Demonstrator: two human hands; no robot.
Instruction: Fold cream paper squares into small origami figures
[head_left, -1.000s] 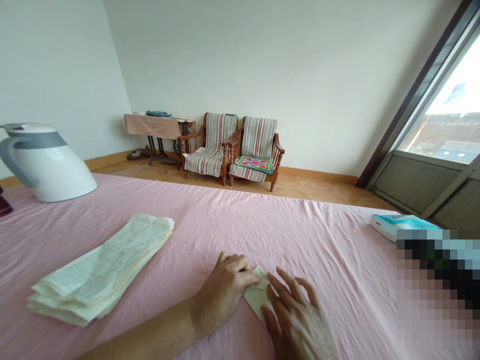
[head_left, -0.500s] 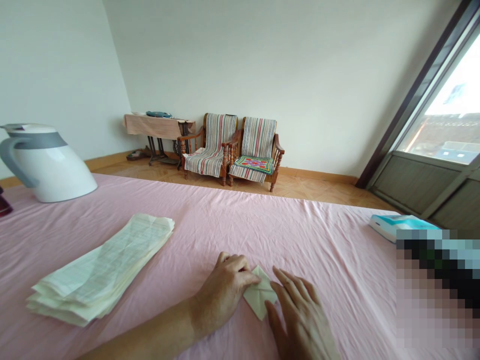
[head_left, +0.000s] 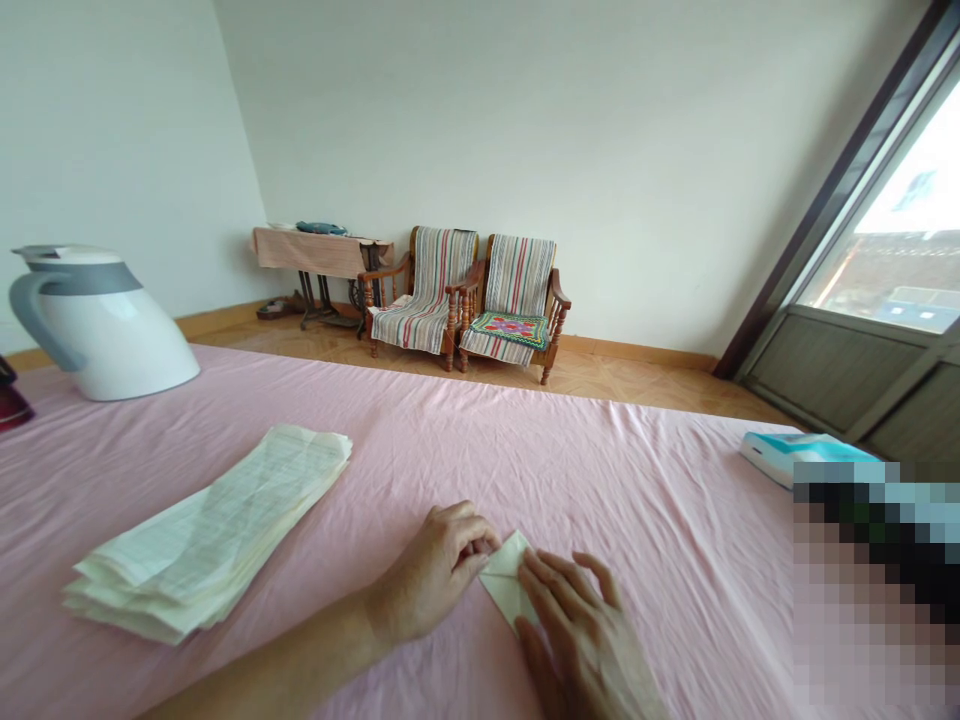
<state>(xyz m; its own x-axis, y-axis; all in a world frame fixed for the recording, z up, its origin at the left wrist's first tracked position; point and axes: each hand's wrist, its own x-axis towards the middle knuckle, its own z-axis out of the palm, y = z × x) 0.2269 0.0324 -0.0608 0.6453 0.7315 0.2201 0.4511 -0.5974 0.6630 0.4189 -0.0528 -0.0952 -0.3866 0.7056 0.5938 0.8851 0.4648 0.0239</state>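
Note:
A small folded piece of pale paper (head_left: 508, 580) lies on the pink tablecloth (head_left: 480, 450) near the front edge. My left hand (head_left: 439, 575) has its fingers curled and pinches the paper's left corner. My right hand (head_left: 581, 640) lies on top of the paper's right part, fingers stretched and pressing it flat against the cloth. Much of the paper is hidden under the right hand's fingers.
A stack of lined paper sheets (head_left: 210, 530) lies to the left. A white jug with a grey handle (head_left: 101, 320) stands at the far left. A teal and white box (head_left: 787, 452) sits at the right beside a blurred patch. Two striped wooden chairs (head_left: 472, 300) stand beyond the table.
My right hand has slid left and further over the folded paper, covering more of it. My left hand has shifted slightly left, still pinching the corner. The view has moved a little.

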